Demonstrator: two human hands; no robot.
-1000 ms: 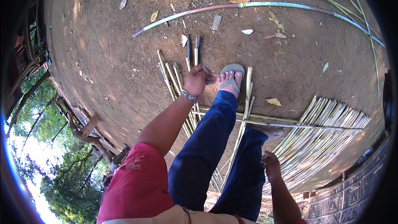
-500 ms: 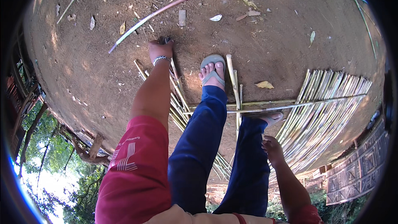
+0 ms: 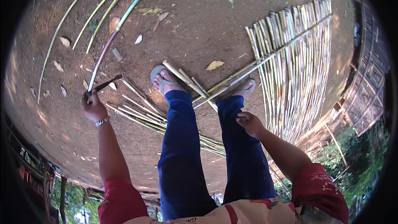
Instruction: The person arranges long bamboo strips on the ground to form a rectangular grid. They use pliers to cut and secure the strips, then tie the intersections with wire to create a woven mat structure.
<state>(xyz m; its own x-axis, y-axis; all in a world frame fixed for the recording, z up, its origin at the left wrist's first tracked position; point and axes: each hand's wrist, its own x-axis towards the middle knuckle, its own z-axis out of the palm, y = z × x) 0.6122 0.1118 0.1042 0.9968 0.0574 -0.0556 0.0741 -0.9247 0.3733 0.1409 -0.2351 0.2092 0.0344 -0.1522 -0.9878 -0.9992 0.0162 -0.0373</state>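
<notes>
- On the soil [image 3: 66,116] at your left, the purple-green cane [image 3: 104,52] runs lengthwise ahead of your left hand [image 3: 94,107], the nearer one, its end just beside it
- That hand is wrapped round a dark-bladed tool [image 3: 108,84]
- Your right hand [image 3: 251,125], loosely curled, hangs by your trouser leg [image 3: 231,139]; contents unclear

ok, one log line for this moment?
left hand: holding dark tool | right hand: near right trouser leg | stick row: laid out, picture right
</notes>
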